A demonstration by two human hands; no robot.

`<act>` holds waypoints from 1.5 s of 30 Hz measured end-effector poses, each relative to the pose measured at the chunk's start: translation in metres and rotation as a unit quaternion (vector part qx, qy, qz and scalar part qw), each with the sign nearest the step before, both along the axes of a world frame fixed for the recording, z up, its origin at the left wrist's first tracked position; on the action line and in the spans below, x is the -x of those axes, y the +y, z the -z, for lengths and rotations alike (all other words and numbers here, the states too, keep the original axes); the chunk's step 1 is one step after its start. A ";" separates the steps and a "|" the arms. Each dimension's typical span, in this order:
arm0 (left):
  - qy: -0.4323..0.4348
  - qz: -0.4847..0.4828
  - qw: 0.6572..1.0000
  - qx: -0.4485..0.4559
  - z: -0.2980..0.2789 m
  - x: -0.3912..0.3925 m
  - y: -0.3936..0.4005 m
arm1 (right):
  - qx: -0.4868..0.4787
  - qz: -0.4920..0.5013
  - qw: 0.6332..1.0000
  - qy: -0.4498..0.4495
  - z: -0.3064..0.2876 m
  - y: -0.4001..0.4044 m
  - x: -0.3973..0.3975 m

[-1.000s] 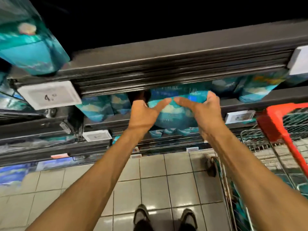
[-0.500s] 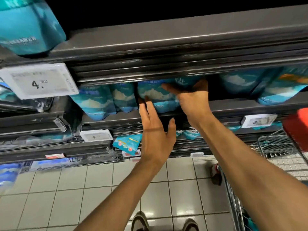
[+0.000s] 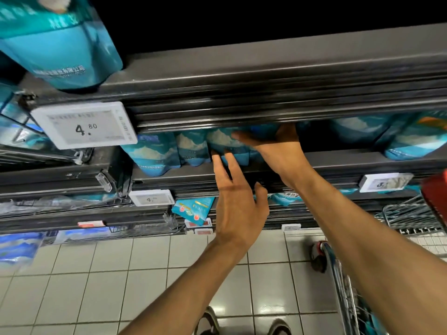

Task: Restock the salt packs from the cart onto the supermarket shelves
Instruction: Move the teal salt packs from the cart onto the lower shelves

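Observation:
A blue-and-white salt pack [image 3: 223,145] stands on the middle shelf [image 3: 183,175], beside two like packs [image 3: 154,153] to its left. My right hand [image 3: 278,151] reaches under the upper shelf and lies against this pack, fingers stretched across its front. My left hand [image 3: 238,206] hovers just in front of the shelf edge below the pack, fingers spread, holding nothing. The pack's right side is hidden behind my right hand.
More teal packs [image 3: 411,139] fill the shelf to the right, and a large one [image 3: 60,44] sits on the top shelf at left. Price tags [image 3: 84,125] hang off the shelf edges. The wire cart [image 3: 411,216] with a red handle [image 3: 435,197] stands at right on the tiled floor.
Both hands held the pack against the shelf a second ago. My left hand has since let go and dropped back; my right hand has pushed the pack deeper onto the shelf.

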State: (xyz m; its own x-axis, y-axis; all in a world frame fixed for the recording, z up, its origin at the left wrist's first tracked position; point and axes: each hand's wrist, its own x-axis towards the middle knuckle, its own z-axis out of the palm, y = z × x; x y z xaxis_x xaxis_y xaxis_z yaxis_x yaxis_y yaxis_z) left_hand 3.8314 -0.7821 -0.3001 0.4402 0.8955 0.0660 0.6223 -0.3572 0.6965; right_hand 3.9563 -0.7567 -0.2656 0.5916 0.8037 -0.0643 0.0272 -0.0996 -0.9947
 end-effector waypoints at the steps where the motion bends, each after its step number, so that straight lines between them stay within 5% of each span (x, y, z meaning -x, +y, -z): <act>1: 0.000 0.004 1.000 0.003 -0.001 0.000 -0.002 | 0.010 -0.001 1.000 -0.007 -0.001 -0.003 -0.002; 11: 0.029 0.005 0.999 0.030 -0.010 -0.005 0.001 | 0.086 -0.007 0.996 -0.006 -0.003 -0.010 -0.015; 25: 0.065 0.038 0.993 0.096 -0.016 -0.017 0.012 | 0.095 0.045 0.987 -0.119 0.013 0.002 -0.004; 35: 0.079 0.006 0.986 0.149 -0.023 -0.012 0.019 | 0.073 -0.060 0.995 -0.022 0.003 -0.001 -0.020; 45: 0.077 0.001 0.984 0.158 -0.024 -0.010 0.018 | 0.062 -0.070 0.995 -0.018 0.011 -0.015 -0.032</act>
State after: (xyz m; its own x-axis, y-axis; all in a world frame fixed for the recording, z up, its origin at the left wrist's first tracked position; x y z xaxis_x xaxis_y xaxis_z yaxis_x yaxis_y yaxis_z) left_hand 3.8413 -0.7645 -0.2757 0.4257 0.8591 -0.2841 0.7285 -0.1391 0.6708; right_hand 3.9884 -0.7720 -0.2762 0.4783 0.8653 -0.1499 0.0839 -0.2149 -0.9730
